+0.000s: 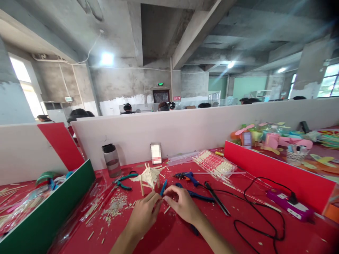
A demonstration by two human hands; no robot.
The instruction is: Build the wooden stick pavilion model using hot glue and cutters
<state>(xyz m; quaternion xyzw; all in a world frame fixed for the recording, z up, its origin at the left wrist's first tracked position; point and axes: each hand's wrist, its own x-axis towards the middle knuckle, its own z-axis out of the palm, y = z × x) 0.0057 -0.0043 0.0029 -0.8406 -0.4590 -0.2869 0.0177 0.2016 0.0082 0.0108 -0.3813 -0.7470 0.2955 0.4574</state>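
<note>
My left hand [145, 211] and my right hand [182, 204] meet over the red table, fingertips nearly touching. Both are closed in a pinch; whatever they hold is too small or hidden to make out. Just beyond the fingers, a slim blue pen-like object [163, 187] points away from me, its near end hidden. Behind my left hand stands a small model pavilion [149, 175] of wooden sticks, with a peaked roof on thin legs. A blue glue gun [191, 177] lies beyond my right hand, and a blue-handled tool [200, 196] is partly covered by that hand.
Teal-handled pliers [124, 184] and stick scraps [115, 208] lie to the left, near a dark-lidded bottle [111, 163]. Bagged sticks [213, 164], a black bar-like tool [217, 199] and a purple power strip [290, 205] with a looping cable lie right. A phone [155, 153] leans against the white partition.
</note>
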